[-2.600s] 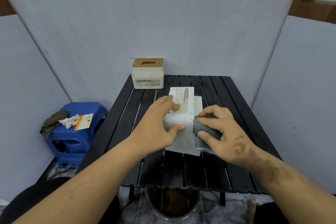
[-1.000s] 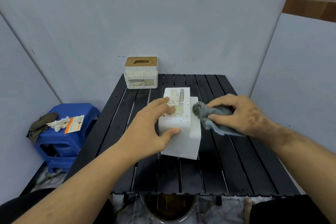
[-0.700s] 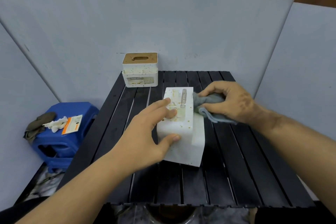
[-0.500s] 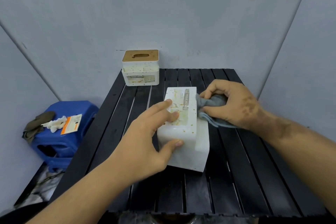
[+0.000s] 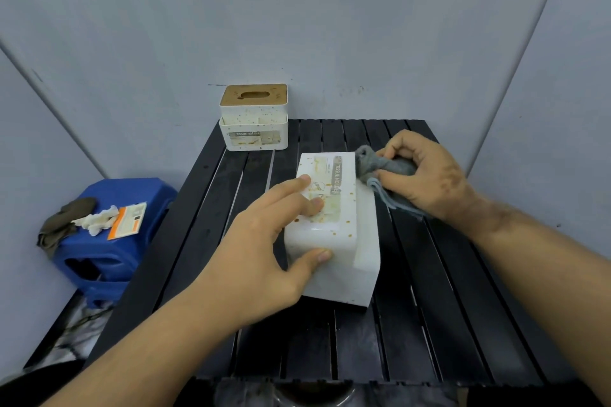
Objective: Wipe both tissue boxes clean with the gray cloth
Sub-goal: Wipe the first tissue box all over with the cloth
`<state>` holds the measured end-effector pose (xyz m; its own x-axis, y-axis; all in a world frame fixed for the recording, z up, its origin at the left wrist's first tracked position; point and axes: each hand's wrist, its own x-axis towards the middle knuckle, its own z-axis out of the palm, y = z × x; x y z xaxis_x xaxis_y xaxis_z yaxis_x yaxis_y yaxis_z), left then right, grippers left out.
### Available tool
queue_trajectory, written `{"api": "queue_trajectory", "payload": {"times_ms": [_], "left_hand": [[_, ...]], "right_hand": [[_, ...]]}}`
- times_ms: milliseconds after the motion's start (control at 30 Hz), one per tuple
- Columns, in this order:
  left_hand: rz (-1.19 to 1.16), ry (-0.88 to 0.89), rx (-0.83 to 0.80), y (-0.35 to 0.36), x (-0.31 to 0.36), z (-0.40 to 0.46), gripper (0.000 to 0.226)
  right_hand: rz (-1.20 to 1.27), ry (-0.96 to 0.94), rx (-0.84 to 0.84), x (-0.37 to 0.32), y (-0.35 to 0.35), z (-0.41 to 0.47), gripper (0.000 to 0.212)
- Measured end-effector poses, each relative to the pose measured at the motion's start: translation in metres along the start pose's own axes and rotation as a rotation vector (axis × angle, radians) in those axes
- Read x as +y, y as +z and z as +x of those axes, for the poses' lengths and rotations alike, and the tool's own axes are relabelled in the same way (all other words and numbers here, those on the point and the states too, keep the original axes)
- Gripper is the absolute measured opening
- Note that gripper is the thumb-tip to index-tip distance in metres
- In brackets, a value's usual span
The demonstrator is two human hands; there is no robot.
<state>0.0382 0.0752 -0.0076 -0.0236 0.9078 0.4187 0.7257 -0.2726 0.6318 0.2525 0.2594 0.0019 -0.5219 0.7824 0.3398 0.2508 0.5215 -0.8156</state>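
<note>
A white tissue box (image 5: 340, 241) lies on its side in the middle of the black slatted table (image 5: 429, 324), its speckled, stained label face up. My left hand (image 5: 264, 251) grips its near left end, fingers on top and thumb on the front face. My right hand (image 5: 426, 180) holds the bunched gray cloth (image 5: 380, 172) against the box's far right edge. A second white tissue box (image 5: 254, 122) with a brown wooden lid stands upright at the table's back left corner, spotted with brown specks.
A blue plastic stool (image 5: 115, 235) stands left of the table, with a dark rag, white crumpled paper and an orange packet on top. Gray partition panels close in the back and both sides. A round container shows under the table's near edge.
My right hand has carried the cloth from the box's near right side up along it to the far right edge. My left hand keeps its grip on the box.
</note>
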Motion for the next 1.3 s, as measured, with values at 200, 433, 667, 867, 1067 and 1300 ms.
{"api": "queue_trajectory", "payload": {"times_ms": [200,433,667,867,1067,1300], "left_hand": [[-0.002,-0.016,-0.005,-0.001,0.004,-0.003,0.044],[-0.005,-0.027,0.024,0.001,0.006,-0.005,0.046],[0.003,-0.036,0.034,0.003,0.008,-0.006,0.047],[-0.008,-0.04,0.026,0.002,0.011,-0.007,0.048],[0.011,-0.048,0.02,0.001,0.013,-0.008,0.052],[0.004,-0.055,0.027,0.002,0.015,-0.01,0.051]], "right_hand": [[-0.034,0.008,-0.145,-0.015,-0.009,-0.008,0.026],[-0.113,-0.016,-0.125,-0.036,-0.002,-0.03,0.027],[-0.169,0.002,-0.174,-0.054,-0.01,-0.064,0.027],[0.008,0.023,-0.193,-0.057,-0.005,-0.076,0.026],[-0.112,-0.067,-0.085,-0.062,0.016,-0.083,0.025],[-0.11,-0.024,-0.082,-0.055,0.001,-0.07,0.028]]}}
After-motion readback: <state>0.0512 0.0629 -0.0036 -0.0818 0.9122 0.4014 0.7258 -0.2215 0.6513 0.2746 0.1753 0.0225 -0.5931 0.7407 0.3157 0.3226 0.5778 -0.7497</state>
